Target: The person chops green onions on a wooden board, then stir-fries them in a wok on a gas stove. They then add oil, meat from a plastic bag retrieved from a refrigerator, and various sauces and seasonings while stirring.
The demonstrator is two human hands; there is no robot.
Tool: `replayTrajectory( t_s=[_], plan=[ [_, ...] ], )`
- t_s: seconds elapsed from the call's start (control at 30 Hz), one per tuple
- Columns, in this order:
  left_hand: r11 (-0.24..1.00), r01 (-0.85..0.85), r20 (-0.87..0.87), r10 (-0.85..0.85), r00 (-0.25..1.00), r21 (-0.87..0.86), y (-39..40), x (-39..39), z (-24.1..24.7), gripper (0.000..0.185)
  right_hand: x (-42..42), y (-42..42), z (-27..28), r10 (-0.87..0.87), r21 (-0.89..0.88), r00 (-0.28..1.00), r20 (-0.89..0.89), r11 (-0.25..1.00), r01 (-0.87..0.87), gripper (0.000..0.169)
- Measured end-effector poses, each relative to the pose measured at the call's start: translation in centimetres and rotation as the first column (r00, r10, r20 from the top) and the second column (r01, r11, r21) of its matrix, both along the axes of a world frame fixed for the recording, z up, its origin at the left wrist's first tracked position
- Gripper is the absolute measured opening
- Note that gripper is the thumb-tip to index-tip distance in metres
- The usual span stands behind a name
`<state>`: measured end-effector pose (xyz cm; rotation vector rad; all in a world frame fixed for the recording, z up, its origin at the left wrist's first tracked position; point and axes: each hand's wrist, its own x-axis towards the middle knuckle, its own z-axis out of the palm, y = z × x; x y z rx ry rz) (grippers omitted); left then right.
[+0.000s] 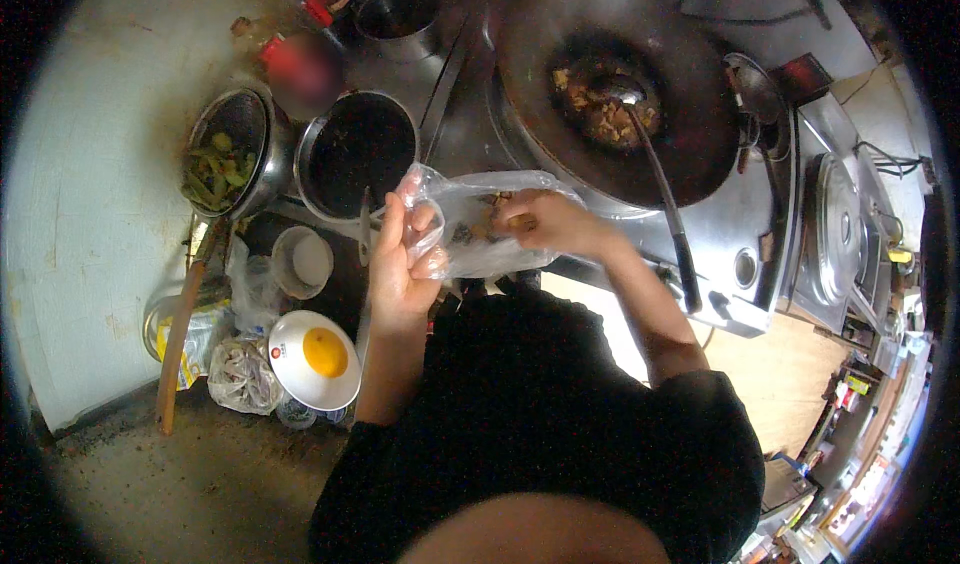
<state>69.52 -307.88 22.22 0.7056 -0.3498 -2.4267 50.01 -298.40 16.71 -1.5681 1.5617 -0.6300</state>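
My left hand [412, 256] grips one end of a clear plastic bag [480, 253], holding it up in front of my body. Small brown pieces [476, 230] lie inside the bag. At its other end, my right hand [544, 223] has its fingers curled around some of these brownish pieces. Whether plastic lies between those fingers and the pieces is hard to tell. Beyond the right hand sits a large wok [697, 136] with chopped browned food [611, 121] in its bottom. A long-handled ladle [656, 166] rests in the wok, its dark grip hanging over the near rim.
Left of the bag stands a pot of dark liquid [360, 155]. A strainer with green pieces [221, 174] rests on a metal pot, its wooden handle [180, 346] jutting toward me. Nearer are a white tub [302, 262] and a white bowl with beaten egg-like yellow contents [289, 376]. A lidded pot [836, 226] stands right.
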Motion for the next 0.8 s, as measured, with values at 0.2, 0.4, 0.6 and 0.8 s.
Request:
replayTrajectory(
  t_s=[0.2, 0.4, 0.6, 0.8],
  plan=[
    [0.999, 0.008, 0.066, -0.01, 0.998, 0.032, 0.2, 0.6, 0.0, 0.029, -7.1, 1.2, 4.7, -0.461, -0.258, 0.884, -0.076, 0.865, 0.429, 0.026],
    [0.996, 0.086, -0.045, -0.085, 0.995, 0.031, 0.8, 1.7, -1.7, 0.021, -5.1, 4.5, 2.1, -0.538, -0.098, 0.808, -0.241, 0.841, 0.532, 0.041],
    [0.984, 0.128, -0.08, -0.139, 0.987, -0.121, 3.4, 1.2, 1.0, 0.022, 0.3, 6.9, -9.9, -0.373, 0.085, 0.72, -0.585, 0.855, 0.512, 0.055],
    [0.866, -0.082, 0.099, 0.149, 0.984, -0.492, 9.4, 5.7, 5.2, 0.021, 4.0, 5.1, -1.2, -0.268, -0.484, 0.963, 0.032, 0.839, 0.25, 0.016]
  ],
)
